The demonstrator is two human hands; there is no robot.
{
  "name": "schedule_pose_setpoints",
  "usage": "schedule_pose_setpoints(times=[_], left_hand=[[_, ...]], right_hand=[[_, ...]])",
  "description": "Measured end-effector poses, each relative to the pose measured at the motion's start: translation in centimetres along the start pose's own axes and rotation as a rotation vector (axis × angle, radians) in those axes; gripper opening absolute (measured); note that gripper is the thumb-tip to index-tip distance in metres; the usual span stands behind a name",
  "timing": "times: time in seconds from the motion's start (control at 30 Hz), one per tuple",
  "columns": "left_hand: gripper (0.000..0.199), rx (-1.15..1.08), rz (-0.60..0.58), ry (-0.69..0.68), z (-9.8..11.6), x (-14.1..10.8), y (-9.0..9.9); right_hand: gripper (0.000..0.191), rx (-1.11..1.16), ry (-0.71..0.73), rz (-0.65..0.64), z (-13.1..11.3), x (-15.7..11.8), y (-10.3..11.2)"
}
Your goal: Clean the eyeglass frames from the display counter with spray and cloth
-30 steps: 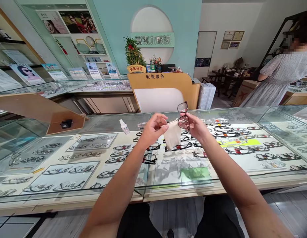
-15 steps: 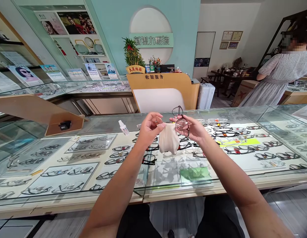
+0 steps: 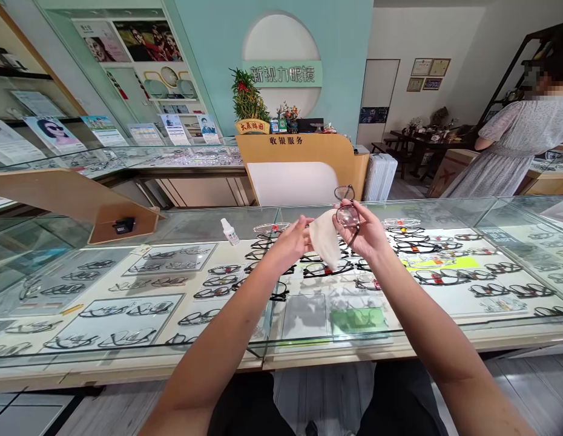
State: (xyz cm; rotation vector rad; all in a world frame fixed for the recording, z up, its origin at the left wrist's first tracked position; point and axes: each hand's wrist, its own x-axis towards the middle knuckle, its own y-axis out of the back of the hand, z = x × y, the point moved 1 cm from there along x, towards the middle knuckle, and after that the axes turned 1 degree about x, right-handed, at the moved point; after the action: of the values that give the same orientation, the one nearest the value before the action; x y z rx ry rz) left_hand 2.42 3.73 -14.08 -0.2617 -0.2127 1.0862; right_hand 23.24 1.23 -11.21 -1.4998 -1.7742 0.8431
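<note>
Above the glass counter, my right hand [image 3: 368, 235] grips a pair of dark-rimmed eyeglasses [image 3: 347, 215], turned on end with one lens over the other. A pale cream cloth [image 3: 325, 242] hangs between my two hands, its upper right corner against the lower lens. At the cloth's left edge is my left hand [image 3: 291, 243], closed on it, with some fingertips hidden behind the fabric. A small white spray bottle [image 3: 229, 232] stands on the counter to the left of my left hand.
Under the glass counter top [image 3: 263, 339] lie rows of eyeglass frames [image 3: 327, 267] and a green card [image 3: 358, 319]. A wooden stand [image 3: 77, 194] rests at the left. Beyond are a cash desk [image 3: 304, 154] and, at the right, a person [image 3: 522, 133] facing away.
My left hand has turned and lowered slightly, and the cloth has swung from hanging bunched to a spread, slanted drape. The eyeglasses in my right hand have shifted a little right and up.
</note>
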Motion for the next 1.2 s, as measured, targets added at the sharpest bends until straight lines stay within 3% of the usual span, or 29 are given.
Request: schedule_pose_setpoints(times=[0.1, 0.3, 0.5, 0.63, 0.73, 0.83, 0.97, 1.07, 1.2], left_hand=[[0.075, 0.111, -0.088, 0.049, -1.2, 0.0, -0.5], [0.043, 0.358, -0.205, 0.051, -1.9, -0.7, -1.6], [0.045, 0.327, -0.012, -0.008, -2.0, -0.1, -1.3], [0.035, 0.394, 0.123, -0.112, -1.7, 0.0, -0.9], [0.024, 0.544, 0.274, -0.334, -0.8, -0.7, -0.8], [0.020, 0.628, 0.312, -0.524, 0.0, -1.2, -0.7], [0.030, 0.266, 0.212, -0.312, 0.2, -0.7, -0.3], [0.037, 0.118, 0.121, -0.191, 0.4, -0.3, 0.0], [0.039, -0.072, -0.027, 0.067, 0.6, -0.3, 0.4]], right_hand=[[0.011, 0.073, 0.040, 0.038, -0.5, -0.3, -0.5], [0.013, 0.101, 0.113, 0.079, -1.3, -0.4, -0.7], [0.019, 0.088, 0.184, 0.110, -2.0, -0.4, -0.6], [0.018, 0.026, 0.237, 0.089, -2.2, -0.4, -0.5], [0.018, -0.006, 0.271, 0.100, -2.2, -0.2, -0.4], [0.019, -0.015, 0.289, 0.126, -2.1, 0.1, -0.3], [0.018, -0.011, 0.276, 0.136, -1.9, 0.4, -0.1], [0.019, -0.004, 0.268, 0.138, -1.9, 0.5, 0.1], [0.014, -0.014, 0.282, 0.138, -2.1, 0.8, 0.5]])
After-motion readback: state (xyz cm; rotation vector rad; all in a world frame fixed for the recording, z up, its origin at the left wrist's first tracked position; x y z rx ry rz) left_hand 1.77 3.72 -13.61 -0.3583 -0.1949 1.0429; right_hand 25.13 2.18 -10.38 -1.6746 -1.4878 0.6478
